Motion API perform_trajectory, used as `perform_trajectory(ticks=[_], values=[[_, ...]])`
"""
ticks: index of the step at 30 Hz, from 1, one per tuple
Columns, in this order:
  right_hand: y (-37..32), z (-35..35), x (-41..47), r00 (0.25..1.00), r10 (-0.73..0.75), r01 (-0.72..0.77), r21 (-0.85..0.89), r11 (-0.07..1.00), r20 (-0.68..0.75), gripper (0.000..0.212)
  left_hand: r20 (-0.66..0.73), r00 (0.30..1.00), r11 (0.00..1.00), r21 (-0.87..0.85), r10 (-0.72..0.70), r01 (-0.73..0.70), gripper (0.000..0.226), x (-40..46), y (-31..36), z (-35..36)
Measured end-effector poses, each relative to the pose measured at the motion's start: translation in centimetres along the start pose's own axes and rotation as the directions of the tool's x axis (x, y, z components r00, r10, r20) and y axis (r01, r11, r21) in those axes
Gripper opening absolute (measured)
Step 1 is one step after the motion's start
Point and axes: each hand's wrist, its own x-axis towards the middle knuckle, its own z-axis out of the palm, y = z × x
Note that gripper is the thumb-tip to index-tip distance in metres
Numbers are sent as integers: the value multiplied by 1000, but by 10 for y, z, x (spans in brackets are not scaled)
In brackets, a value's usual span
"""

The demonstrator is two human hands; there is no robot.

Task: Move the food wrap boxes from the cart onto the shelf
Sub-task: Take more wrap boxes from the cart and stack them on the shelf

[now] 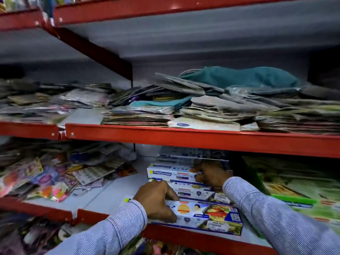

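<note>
The long, white-and-blue printed cardboard food wrap boxes [206,216] lie stacked on the red-edged metal shelf [184,138], at 6 o'clock. They look light, stiff and slick, best gripped at the ends. Left hand [156,201] clamps the front box; right hand [211,175] presses the upper one.

On the middle level, behind a red front rail [184,138], lie untidy stacks of flat packets [138,115], with grey folded cloths [184,85] and a teal cloth bundle [239,76] heaped on top of them towards the right. Lower down at the left, a loose pile of colourful plastic-wrapped packets [46,177] is spread out and tilted, some overlapping one another. At the far right of that lower level sit green printed packs [298,196], blurred, and a red bracket [95,50] slants down from the upper rail to the grey back wall [202,43].
</note>
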Motion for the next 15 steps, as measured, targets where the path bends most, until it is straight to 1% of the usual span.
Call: perform_trajectory(ticks=[3, 5, 9, 12, 14, 15], values=[[2, -3, 4, 1000, -5, 2, -142, 990, -20, 45, 3, 1000, 1000, -19, -10, 10, 53, 8, -3, 0], [2, -8, 4, 1000, -8, 4, -180, 984, -22, 44, -4, 1000, 1000, -29, -11, 11, 53, 14, -4, -1], [3, -18, 5, 1000, -16, 14, -163, 987, -7, 42, -27, 999, 998, -46, -34, 33, 53, 32, -7, -7], [7, -27, 9, 998, 14, -3, -173, 985, 61, 41, -45, 998, 998, -56, -43, 41, 51, 49, -6, -14], [9, -36, 6, 997, 22, -10, -159, 987, 76, 36, -43, 998, 995, -90, -49, 45, 49, 64, -7, -16], [10, -41, 5, 998, 30, -21, -137, 990, 59, 34, -42, 998, 991, -123, -52, 47, 48, 72, -7, -16]])
